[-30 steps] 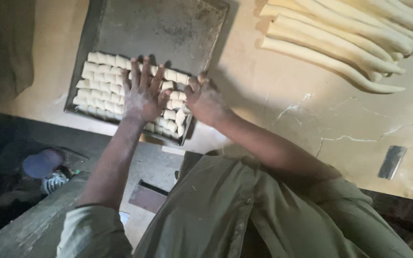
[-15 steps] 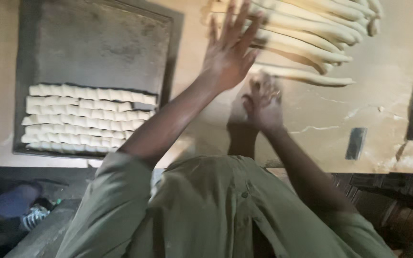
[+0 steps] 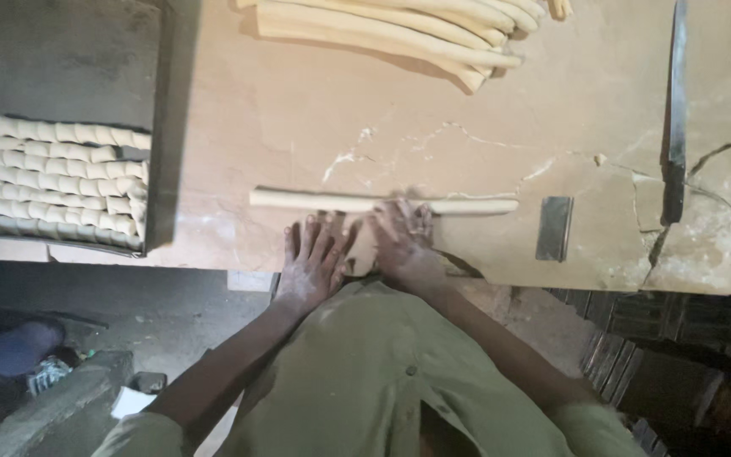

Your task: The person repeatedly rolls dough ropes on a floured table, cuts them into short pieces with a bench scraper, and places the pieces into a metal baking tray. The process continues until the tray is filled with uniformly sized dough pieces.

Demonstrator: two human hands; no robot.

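A single long dough rope (image 3: 382,202) lies crosswise on the table (image 3: 298,110), near its front edge and right in front of me. Half a second ago no rope lay here: my left arm was stretched far out toward the pile and my right hand rested on bare stone. Now both hands are back near me. My right hand (image 3: 401,239) lies flat, fingers spread, its fingertips on the rope just right of its middle. My left hand (image 3: 313,262) is open too, palm down on the table just short of the rope; I cannot tell whether its fingertips touch the dough. Neither hand grips anything.

At the far edge, the pile of dough ropes (image 3: 399,30) lies side by side, well apart from the one under my fingers. To the left sits the dark baking tray (image 3: 61,59), its near half packed with rows of cut dough pieces (image 3: 48,182), its far half bare metal. To the right of the rope a small metal scraper (image 3: 554,228) lies flat, and farther right a long dark blade (image 3: 678,110) runs away from me.

The table is pale stone, dusted with flour, cracked and chipped along its right side. Below its near edge the room is dim, with a dusty floor (image 3: 129,313) and a blue cap (image 3: 20,345) at the lower left.
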